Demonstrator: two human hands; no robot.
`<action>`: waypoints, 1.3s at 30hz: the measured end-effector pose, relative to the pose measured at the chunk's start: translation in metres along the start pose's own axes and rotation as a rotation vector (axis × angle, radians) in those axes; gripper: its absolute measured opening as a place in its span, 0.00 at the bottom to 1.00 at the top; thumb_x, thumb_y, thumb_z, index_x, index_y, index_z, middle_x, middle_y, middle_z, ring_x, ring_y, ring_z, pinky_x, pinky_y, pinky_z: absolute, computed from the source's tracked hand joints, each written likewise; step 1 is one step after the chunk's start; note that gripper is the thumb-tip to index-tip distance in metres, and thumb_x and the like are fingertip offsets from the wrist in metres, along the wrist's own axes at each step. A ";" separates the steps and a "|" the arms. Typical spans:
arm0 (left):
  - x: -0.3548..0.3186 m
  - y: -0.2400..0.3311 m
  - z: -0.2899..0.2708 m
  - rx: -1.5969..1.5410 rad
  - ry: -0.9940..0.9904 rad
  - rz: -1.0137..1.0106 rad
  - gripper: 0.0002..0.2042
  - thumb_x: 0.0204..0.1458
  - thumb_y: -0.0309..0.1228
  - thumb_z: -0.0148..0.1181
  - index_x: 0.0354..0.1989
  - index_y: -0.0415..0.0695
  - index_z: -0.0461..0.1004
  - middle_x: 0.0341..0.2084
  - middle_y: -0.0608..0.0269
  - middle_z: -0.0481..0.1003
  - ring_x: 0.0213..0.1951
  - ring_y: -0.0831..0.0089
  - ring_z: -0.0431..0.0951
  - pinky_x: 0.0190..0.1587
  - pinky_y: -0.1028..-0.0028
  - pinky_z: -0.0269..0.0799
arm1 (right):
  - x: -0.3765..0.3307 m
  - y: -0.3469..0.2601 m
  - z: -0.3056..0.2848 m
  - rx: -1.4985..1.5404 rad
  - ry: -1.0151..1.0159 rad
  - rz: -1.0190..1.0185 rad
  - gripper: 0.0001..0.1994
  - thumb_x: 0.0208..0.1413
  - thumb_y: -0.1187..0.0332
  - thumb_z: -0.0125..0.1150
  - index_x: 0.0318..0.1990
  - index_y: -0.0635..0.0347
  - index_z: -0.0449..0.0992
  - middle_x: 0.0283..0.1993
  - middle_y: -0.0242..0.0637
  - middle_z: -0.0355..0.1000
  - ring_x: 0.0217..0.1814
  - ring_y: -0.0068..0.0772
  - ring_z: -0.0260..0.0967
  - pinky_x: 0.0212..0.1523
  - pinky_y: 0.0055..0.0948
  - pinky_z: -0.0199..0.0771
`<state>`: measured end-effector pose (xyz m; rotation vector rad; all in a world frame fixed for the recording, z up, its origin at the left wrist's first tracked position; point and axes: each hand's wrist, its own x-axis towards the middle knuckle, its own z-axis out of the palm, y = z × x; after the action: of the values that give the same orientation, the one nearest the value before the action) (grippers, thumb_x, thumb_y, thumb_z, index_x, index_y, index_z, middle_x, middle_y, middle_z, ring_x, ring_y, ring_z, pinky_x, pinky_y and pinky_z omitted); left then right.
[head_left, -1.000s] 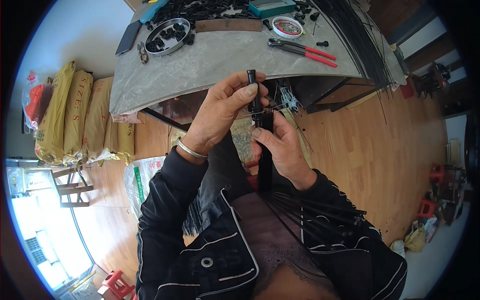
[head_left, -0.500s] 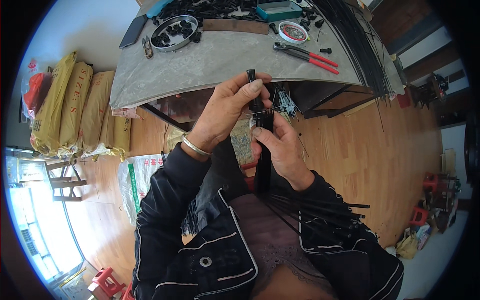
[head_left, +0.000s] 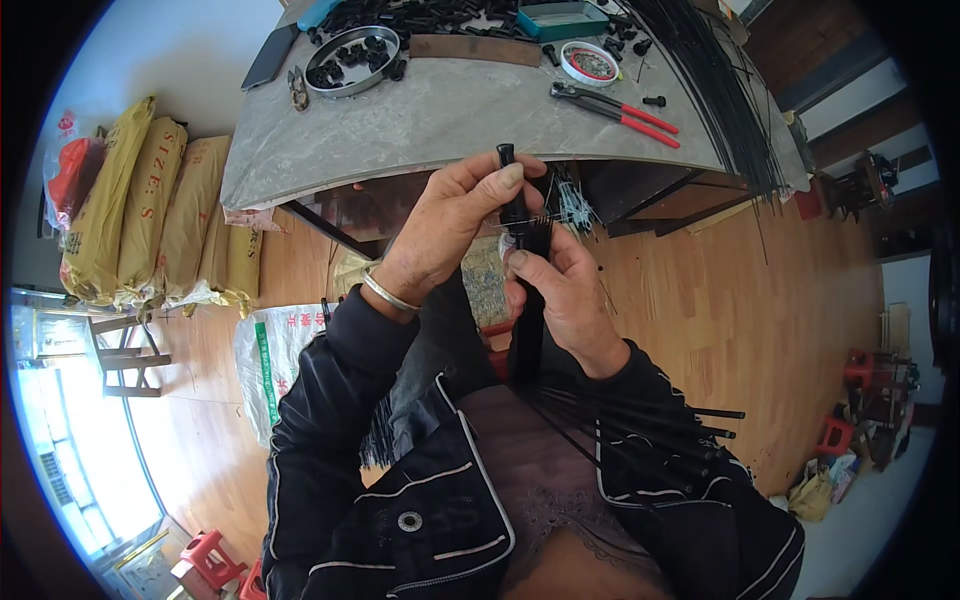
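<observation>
Black plastic and thin metal fill the middle of the head view: a slim black rod-like assembly (head_left: 524, 290) stands nearly upright in front of the person's chest, just below the near edge of a grey stone-topped table (head_left: 420, 125). The left hand (head_left: 445, 225) closes around the rod's upper end, its thumb pressed against the black cap at the top and a silver bangle on the wrist. The right hand (head_left: 560, 285) grips the rod just below, fingers wrapped round the shaft, thumb touching a small pale round part on it. The two hands touch each other around the rod. A fan of thin wire ribs (head_left: 575, 205) sprouts beside the rod's top, just right of the left thumb. Lower down, a bundle of long thin black rods (head_left: 640, 430) lies across the person's lap, under the right forearm.

On the table, well apart from the hands, lie red-handled pliers (head_left: 615, 102), a round metal dish of black parts (head_left: 352, 60), a small round tin (head_left: 592, 62) and a teal box (head_left: 560, 20). Yellow sacks (head_left: 150, 200) lean against the wall on the left, on a wooden floor (head_left: 720, 290).
</observation>
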<state>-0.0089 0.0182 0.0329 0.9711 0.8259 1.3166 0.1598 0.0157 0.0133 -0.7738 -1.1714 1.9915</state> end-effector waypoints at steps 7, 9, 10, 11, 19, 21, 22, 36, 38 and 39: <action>-0.002 -0.009 0.003 -0.241 -0.002 0.014 0.21 0.61 0.40 0.52 0.54 0.34 0.67 0.33 0.64 0.76 0.43 0.73 0.74 0.50 0.72 0.68 | 0.004 0.000 -0.007 0.143 -0.105 0.041 0.07 0.58 0.70 0.59 0.40 0.62 0.69 0.28 0.32 0.68 0.24 0.23 0.66 0.26 0.25 0.68; -0.004 -0.012 0.002 -0.267 0.001 0.008 0.21 0.61 0.40 0.51 0.54 0.34 0.67 0.34 0.64 0.76 0.43 0.72 0.74 0.50 0.71 0.68 | 0.005 0.000 -0.006 0.151 -0.105 0.043 0.07 0.58 0.70 0.59 0.40 0.62 0.70 0.28 0.32 0.68 0.24 0.23 0.66 0.26 0.24 0.68; -0.005 -0.012 0.002 -0.295 0.010 0.003 0.21 0.61 0.40 0.51 0.54 0.35 0.66 0.35 0.63 0.76 0.44 0.72 0.74 0.51 0.70 0.68 | 0.004 -0.001 -0.003 0.158 -0.101 0.050 0.07 0.58 0.70 0.59 0.40 0.62 0.70 0.28 0.32 0.68 0.24 0.23 0.66 0.26 0.24 0.68; -0.006 -0.009 0.002 -0.293 0.003 0.001 0.21 0.61 0.40 0.51 0.54 0.35 0.66 0.35 0.63 0.76 0.44 0.72 0.74 0.51 0.70 0.68 | 0.003 -0.001 -0.002 0.165 -0.097 0.058 0.07 0.58 0.70 0.59 0.40 0.62 0.70 0.28 0.32 0.68 0.24 0.22 0.66 0.26 0.24 0.68; -0.027 -0.008 0.007 0.212 0.139 -0.024 0.18 0.53 0.31 0.64 0.48 0.37 0.68 0.36 0.65 0.76 0.40 0.80 0.74 0.46 0.77 0.69 | 0.005 0.000 -0.008 0.174 -0.081 -0.001 0.10 0.58 0.71 0.59 0.45 0.63 0.71 0.30 0.31 0.69 0.26 0.21 0.68 0.27 0.22 0.70; -0.029 -0.007 0.011 0.122 0.158 -0.059 0.16 0.49 0.25 0.66 0.45 0.38 0.69 0.35 0.66 0.75 0.39 0.80 0.74 0.44 0.79 0.70 | 0.003 -0.001 -0.007 0.165 -0.105 -0.014 0.13 0.58 0.71 0.59 0.49 0.64 0.71 0.32 0.31 0.70 0.27 0.21 0.68 0.26 0.20 0.71; -0.031 -0.003 0.015 0.161 0.186 -0.070 0.16 0.49 0.24 0.65 0.45 0.38 0.70 0.37 0.66 0.75 0.40 0.79 0.74 0.47 0.78 0.69 | 0.002 -0.005 -0.004 0.099 -0.087 -0.027 0.12 0.58 0.71 0.60 0.48 0.65 0.72 0.32 0.33 0.71 0.28 0.22 0.69 0.27 0.22 0.71; -0.035 -0.016 0.024 0.053 0.228 0.013 0.18 0.48 0.18 0.62 0.49 0.37 0.70 0.40 0.66 0.74 0.42 0.78 0.74 0.48 0.77 0.70 | 0.021 -0.031 -0.037 -0.565 -0.296 -0.055 0.12 0.48 0.67 0.70 0.38 0.64 0.79 0.29 0.28 0.76 0.33 0.16 0.68 0.38 0.21 0.68; -0.036 -0.017 0.024 0.009 0.222 0.034 0.19 0.48 0.18 0.62 0.50 0.37 0.70 0.40 0.65 0.74 0.43 0.78 0.74 0.48 0.76 0.70 | 0.025 -0.022 -0.041 -0.377 -0.312 0.073 0.13 0.46 0.63 0.72 0.36 0.62 0.80 0.25 0.26 0.74 0.30 0.16 0.67 0.35 0.22 0.68; -0.035 -0.017 0.023 0.013 0.219 0.031 0.19 0.48 0.18 0.62 0.50 0.37 0.70 0.40 0.65 0.74 0.43 0.78 0.74 0.48 0.76 0.70 | 0.026 -0.021 -0.041 -0.373 -0.309 0.071 0.13 0.46 0.63 0.72 0.36 0.62 0.80 0.25 0.26 0.74 0.30 0.16 0.67 0.35 0.22 0.68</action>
<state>0.0157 -0.0194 0.0249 0.8619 0.9902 1.4638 0.1820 0.0636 0.0110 -0.7079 -1.7529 2.0264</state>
